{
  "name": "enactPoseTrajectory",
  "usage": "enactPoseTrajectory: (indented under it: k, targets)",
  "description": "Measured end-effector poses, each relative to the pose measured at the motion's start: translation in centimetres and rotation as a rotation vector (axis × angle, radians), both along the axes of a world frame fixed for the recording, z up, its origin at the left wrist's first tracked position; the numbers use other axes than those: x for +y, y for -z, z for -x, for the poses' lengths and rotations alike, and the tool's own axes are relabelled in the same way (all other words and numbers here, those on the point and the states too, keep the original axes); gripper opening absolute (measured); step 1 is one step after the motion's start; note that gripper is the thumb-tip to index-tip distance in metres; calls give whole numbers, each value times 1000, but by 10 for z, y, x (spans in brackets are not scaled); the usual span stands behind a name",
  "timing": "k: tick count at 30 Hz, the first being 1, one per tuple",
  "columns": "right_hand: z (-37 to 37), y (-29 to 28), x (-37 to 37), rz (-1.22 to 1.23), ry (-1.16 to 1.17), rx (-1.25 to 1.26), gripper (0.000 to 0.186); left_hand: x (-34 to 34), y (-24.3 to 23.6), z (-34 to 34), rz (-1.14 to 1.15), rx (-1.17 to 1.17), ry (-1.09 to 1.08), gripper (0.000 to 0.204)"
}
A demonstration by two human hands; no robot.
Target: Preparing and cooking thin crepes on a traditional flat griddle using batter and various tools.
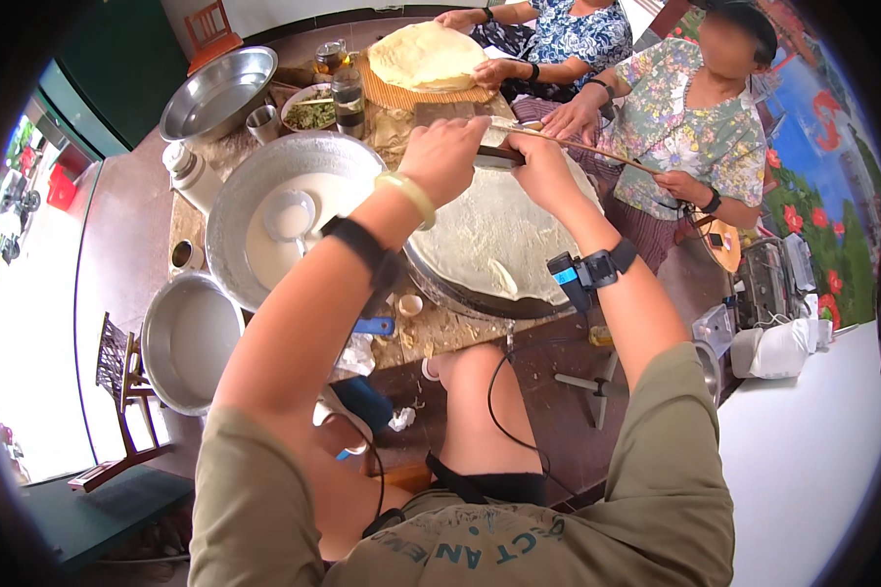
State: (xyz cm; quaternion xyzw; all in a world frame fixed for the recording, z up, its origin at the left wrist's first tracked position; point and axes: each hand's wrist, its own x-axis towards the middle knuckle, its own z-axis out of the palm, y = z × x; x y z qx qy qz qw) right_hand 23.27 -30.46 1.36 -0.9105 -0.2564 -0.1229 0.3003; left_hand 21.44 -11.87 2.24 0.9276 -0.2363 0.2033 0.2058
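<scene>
Both my hands are raised over the far side of a round griddle (489,311), closed on a flat scraper (497,155) smeared with pale batter. My left hand (445,161) grips its left end, and my right hand (546,168) its right end. A thin pale batter sheet (504,235) covers the griddle, with a small raised fold near the front. Just beyond my right hand, a co-worker's hands hold a thin wooden stick (612,157) whose tip reaches the scraper. To the left, a large metal basin (227,220) holds white batter and a ladle (290,214).
A stack of thin flatbreads (426,57) lies on a round mat at the back, held by another person. Several vessels crowd the left, including an empty-looking basin (220,73), a pot (191,338) and a thermos (192,174). A folding chair (122,391) stands at left.
</scene>
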Motion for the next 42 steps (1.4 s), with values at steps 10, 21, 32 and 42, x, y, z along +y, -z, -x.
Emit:
enactPoseTrajectory:
  k: [10, 21, 32, 42]
  targets:
    - [-51, 46, -16, 361, 220, -71, 28, -22, 55, -95, -135, 149, 143, 16]
    - [-1, 53, 6, 350, 252, -84, 25, 0, 78, -58, -137, 113, 201, 23]
    - [85, 53, 14, 339, 180, 1, 25, 9, 77, 40, -103, 179, 152, 16]
    - [156, 54, 1, 281, 168, 21, 28, -3, 72, 109, -154, 215, 194, 14]
